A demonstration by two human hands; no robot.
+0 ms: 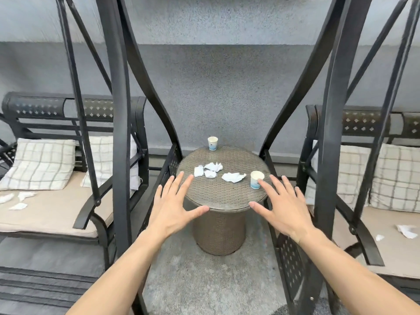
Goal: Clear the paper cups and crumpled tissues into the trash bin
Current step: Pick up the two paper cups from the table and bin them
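In the head view, the left hand (173, 206) and right hand (280, 206) are reaching forward with fingers spread flat, holding nothing. Both are hovering over the near edge of the round wicker table (223, 198). On it are sitting a near paper cup (256, 180) just beside the right fingertips, a far paper cup (212, 143) at the back rim, and crumpled tissues (210, 169) between them.

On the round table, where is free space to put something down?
On the wicker table, the near half is bare, in front of the tissues and left of the near cup. The middle is crowded. The far cup stands at the back edge.
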